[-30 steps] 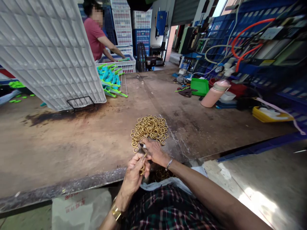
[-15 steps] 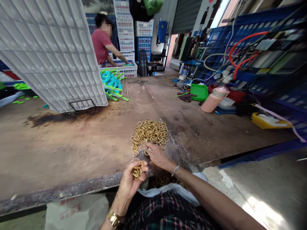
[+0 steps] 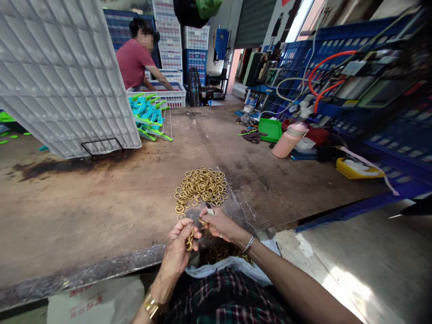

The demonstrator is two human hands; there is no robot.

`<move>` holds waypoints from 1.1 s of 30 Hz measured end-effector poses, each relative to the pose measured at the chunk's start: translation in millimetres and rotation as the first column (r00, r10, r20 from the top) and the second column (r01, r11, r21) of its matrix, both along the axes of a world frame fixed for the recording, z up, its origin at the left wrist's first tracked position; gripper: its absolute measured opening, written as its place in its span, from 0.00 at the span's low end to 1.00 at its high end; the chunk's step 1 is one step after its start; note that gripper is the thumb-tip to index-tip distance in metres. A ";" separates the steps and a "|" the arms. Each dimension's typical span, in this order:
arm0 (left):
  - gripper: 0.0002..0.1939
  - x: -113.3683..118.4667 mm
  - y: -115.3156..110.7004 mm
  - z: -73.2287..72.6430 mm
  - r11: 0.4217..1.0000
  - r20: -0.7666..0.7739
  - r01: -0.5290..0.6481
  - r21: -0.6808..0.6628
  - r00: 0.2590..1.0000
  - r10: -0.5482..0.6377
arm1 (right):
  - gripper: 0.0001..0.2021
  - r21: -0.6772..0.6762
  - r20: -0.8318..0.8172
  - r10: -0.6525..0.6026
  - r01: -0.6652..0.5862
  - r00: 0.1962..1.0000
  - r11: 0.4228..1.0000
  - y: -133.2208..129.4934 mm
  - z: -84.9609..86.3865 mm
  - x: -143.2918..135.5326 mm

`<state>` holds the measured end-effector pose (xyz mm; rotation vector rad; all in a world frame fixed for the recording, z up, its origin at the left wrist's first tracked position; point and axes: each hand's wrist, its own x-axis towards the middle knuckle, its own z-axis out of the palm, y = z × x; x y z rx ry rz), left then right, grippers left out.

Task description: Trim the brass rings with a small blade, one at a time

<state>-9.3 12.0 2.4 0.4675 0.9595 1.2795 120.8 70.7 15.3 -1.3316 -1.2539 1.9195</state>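
My left hand [image 3: 178,245] is closed around several gold-coloured rings [image 3: 189,240], held just above the table's front edge. Close beside it on the right, my right hand [image 3: 221,225] grips a small flat tool [image 3: 209,209] with a pale body and a dark end; its exact kind is hard to make out. One ring [image 3: 202,221] shows at the right hand's fingertips. Just beyond both hands lies a pile of gold-coloured rings [image 3: 202,184] on the brown table [image 3: 135,216]. More rings [image 3: 219,253] sit in a white bag [image 3: 232,266] at my lap.
Leaning at the left is a tall white ribbed panel [image 3: 74,85] on a black wire stand. Behind it, turquoise and green plastic pieces [image 3: 148,112] lie near a co-worker [image 3: 133,63] reaching into a white crate [image 3: 168,96]. A pink bottle [image 3: 286,143] and green tray [image 3: 270,130] stand right.
My right hand has drawn back from the pile toward my left hand, a ring at its fingertips. The left hand has turned, its fingers closing more over its rings. The view shifted slightly right.
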 end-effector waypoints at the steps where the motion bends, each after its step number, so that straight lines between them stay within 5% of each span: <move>1: 0.14 1.5 0.2 -0.3 1.000 -0.064 -0.013 0.026 0.998 0.014 | 0.05 -0.019 -0.028 0.012 -0.013 1.000 1.000 -0.7 -0.1 0.2; 6: 0.18 7.7 1.0 0.8 0.994 -0.394 0.063 0.090 0.919 -0.023 | 0.06 -0.086 -0.122 0.019 -0.029 0.992 0.996 -3.1 -3.3 1.0; 10: 0.14 9.4 1.5 -1.5 0.987 -0.512 0.094 0.133 0.859 -0.013 | 0.06 -0.105 -0.129 0.016 -0.030 0.992 0.994 -3.8 -9.2 1.2; 17: 0.09 7.5 2.3 -7.2 0.988 -0.495 0.058 0.141 0.869 0.019 | 0.10 0.116 0.091 -0.014 0.004 0.996 0.993 -4.4 -8.5 7.6; 23: 0.10 8.1 2.8 -7.8 0.994 -0.472 0.036 0.100 0.882 0.015 | 0.11 0.514 0.282 -0.084 -0.076 0.956 0.855 -9.0 -5.6 8.8; 33: 0.15 6.2 2.8 0.7 0.981 -0.284 0.192 -0.004 0.941 -0.185 | 0.12 0.452 0.307 -0.087 -0.065 0.948 0.889 -7.8 3.5 2.8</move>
